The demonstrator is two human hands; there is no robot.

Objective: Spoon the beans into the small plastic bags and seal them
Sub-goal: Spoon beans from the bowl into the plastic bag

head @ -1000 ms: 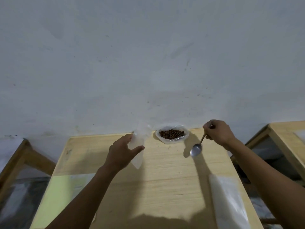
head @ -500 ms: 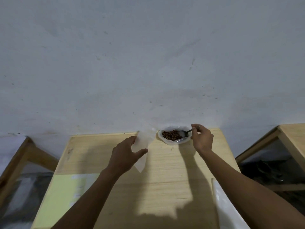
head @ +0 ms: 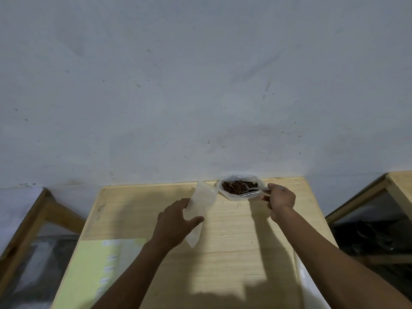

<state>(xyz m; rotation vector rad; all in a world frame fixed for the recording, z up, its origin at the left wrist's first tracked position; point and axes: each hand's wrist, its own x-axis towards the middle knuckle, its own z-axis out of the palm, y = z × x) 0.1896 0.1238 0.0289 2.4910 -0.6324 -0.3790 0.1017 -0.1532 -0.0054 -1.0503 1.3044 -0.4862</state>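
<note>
Hands: left [head: 172, 226] round bag [head: 200, 204], right [head: 279, 198] spooning beans [head: 236, 187].

We see dim, soft light; arm shadows stretch across the wooden table [head: 234, 241], a bright patch sits near, and edges bend and blur.

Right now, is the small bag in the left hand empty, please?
Empty: small bag looks clear and flat, with no beans inside.
</note>
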